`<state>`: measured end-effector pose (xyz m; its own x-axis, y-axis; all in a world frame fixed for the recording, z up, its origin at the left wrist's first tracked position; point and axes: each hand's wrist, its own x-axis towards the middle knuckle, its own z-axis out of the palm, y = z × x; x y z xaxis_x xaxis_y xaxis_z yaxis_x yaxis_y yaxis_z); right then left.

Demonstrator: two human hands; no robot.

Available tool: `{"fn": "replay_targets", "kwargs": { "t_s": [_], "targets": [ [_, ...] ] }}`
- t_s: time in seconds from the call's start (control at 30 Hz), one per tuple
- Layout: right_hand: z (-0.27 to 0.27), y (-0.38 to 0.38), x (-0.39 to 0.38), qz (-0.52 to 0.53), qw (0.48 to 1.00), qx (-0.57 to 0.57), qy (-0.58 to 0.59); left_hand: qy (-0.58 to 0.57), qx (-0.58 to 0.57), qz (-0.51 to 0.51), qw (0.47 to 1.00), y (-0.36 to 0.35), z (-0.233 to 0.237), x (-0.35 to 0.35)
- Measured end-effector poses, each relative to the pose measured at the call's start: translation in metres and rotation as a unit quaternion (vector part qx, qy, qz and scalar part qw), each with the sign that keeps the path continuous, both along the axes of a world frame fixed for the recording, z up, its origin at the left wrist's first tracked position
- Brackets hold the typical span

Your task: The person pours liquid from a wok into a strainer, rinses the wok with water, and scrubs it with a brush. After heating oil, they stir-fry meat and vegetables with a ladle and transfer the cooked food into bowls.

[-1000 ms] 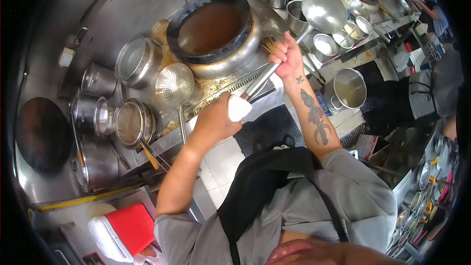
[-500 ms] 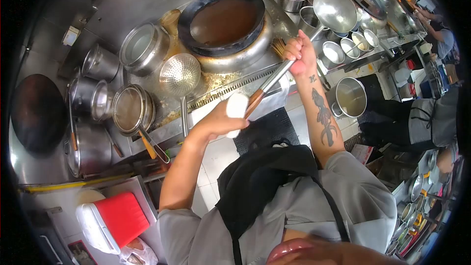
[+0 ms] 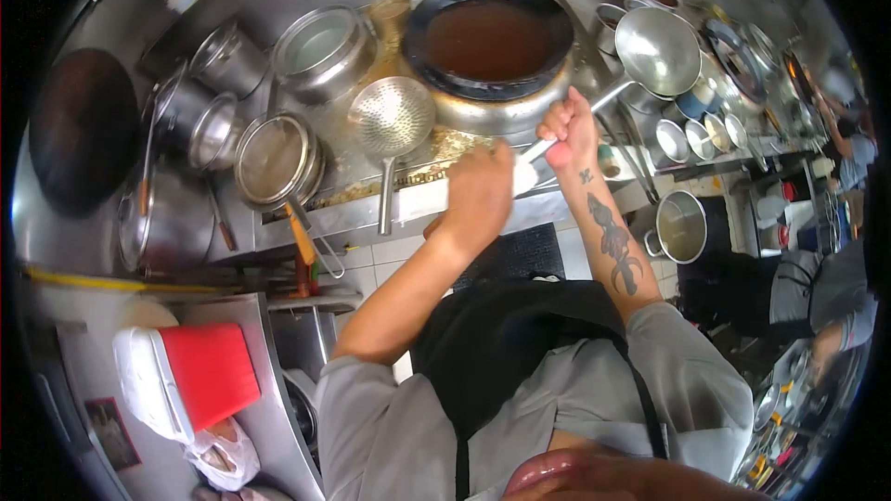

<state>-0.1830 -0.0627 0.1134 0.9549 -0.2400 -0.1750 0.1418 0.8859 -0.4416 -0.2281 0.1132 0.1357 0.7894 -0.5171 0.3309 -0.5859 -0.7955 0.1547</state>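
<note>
A large metal ladle (image 3: 657, 51) is held up at a slant, its round bowl at the upper right. My right hand (image 3: 568, 134), on the tattooed arm, is closed round the metal handle below the bowl. Close beside it on the left, my left hand (image 3: 478, 190) is closed on a white cloth (image 3: 524, 176) pressed round the same handle. The handle's lower end is hidden behind my left hand. Behind the hands, a black wok (image 3: 492, 42) with brown liquid sits on the burner. A perforated skimmer (image 3: 392, 118) lies left of my left hand.
Metal pots (image 3: 320, 51) and a strainer (image 3: 277, 162) stand at the left, above a red and white box (image 3: 209, 376). Small bowls (image 3: 673, 141) line the right counter, with a tall pot (image 3: 680, 227) below. A person in an apron (image 3: 798, 288) stands at the right.
My left hand and the cloth have moved up along the handle, from its wooden end to beside my right hand. The view has shifted, so the stove appears further right.
</note>
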Motion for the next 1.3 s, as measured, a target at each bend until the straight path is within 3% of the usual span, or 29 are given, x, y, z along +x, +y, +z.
{"fn": "replay_targets", "kwargs": {
  "t_s": [0.13,0.27,0.3,0.4,0.53,0.6,0.67,0.73,0.87,0.93,0.97,1.0,1.07,1.1,1.13,1.2,1.3],
  "targets": [
    [0.000,0.009,0.011,0.048,0.998,-0.013,-0.025,0.065,-0.171,-0.044,0.982,0.017,-0.003,0.005],
    [0.018,0.001,0.019,0.078,0.996,-0.034,-0.018,0.291,-0.203,-0.011,0.935,0.052,-0.001,-0.013],
    [0.019,-0.001,0.022,0.107,0.994,-0.021,-0.028,0.372,-0.213,-0.001,0.904,0.058,0.003,-0.017],
    [0.009,-0.009,0.041,0.174,0.983,0.012,-0.052,0.465,-0.337,-0.040,0.818,0.075,-0.007,-0.027],
    [0.008,0.016,0.049,0.163,0.984,0.068,-0.010,0.540,-0.447,-0.081,0.708,0.080,-0.006,-0.028],
    [0.007,0.051,0.034,0.166,0.984,0.026,0.059,0.452,-0.427,-0.056,0.781,0.069,-0.023,-0.011],
    [0.004,0.093,0.008,0.145,0.979,-0.113,0.090,0.350,-0.422,-0.029,0.836,0.056,-0.039,0.010],
    [0.002,0.081,0.012,0.148,0.981,-0.101,0.075,0.340,-0.452,-0.046,0.823,0.042,-0.029,-0.001],
    [0.013,0.032,0.043,0.147,0.972,-0.159,0.091,0.376,-0.357,-0.051,0.854,0.044,-0.030,-0.025],
    [0.040,-0.021,0.076,0.195,0.962,-0.188,-0.009,0.426,-0.344,-0.097,0.831,0.044,-0.054,-0.027],
    [0.063,-0.036,0.085,0.173,0.965,-0.198,-0.022,0.375,-0.368,-0.108,0.844,0.039,-0.082,-0.019],
    [0.087,-0.047,0.086,0.151,0.966,-0.207,-0.033,0.406,-0.404,-0.066,0.817,0.035,-0.072,-0.011],
    [0.088,-0.059,0.072,0.110,0.960,-0.258,-0.011,0.584,-0.495,0.062,0.640,0.025,-0.084,0.026],
    [0.063,-0.074,0.068,0.110,0.947,-0.300,0.011,0.553,-0.626,0.061,0.546,0.015,-0.099,0.042],
    [0.037,-0.089,0.062,0.111,0.933,-0.340,0.037,0.577,-0.684,0.050,0.445,0.006,-0.089,0.057],
    [-0.002,-0.114,0.058,0.071,0.888,-0.442,0.107,0.591,-0.715,0.021,0.373,-0.011,-0.093,0.090],
    [-0.030,-0.157,0.069,0.043,0.815,-0.561,0.137,0.568,-0.757,0.015,0.323,-0.049,-0.127,0.138]
  ]
}}
